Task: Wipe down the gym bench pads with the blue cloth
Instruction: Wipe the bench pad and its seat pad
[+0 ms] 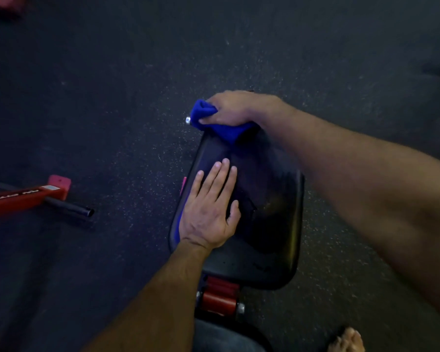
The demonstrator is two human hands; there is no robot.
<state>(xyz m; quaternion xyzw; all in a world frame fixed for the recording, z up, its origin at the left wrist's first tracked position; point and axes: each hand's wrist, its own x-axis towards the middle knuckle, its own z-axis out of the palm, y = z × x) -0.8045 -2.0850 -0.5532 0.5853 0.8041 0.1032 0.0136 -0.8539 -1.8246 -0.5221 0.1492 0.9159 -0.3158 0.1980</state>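
A black bench seat pad [267, 199] fills the middle of the view, narrowing toward its far end. My right hand [235, 107] grips a bunched blue cloth [221, 128] at that far narrow end, with part of the cloth draped over the pad's edge. My left hand [211, 209] lies flat on the pad's left side, fingers straight and together. A second dark pad [229, 336] shows at the bottom edge, past a red hinge bracket [220, 297].
Dark speckled rubber floor surrounds the bench. A red frame bar [26, 196] with a black tube [71, 207] lies on the floor at the left. A silver bolt end [188, 120] sticks out beside the cloth. A bare foot [347, 340] stands at the bottom right.
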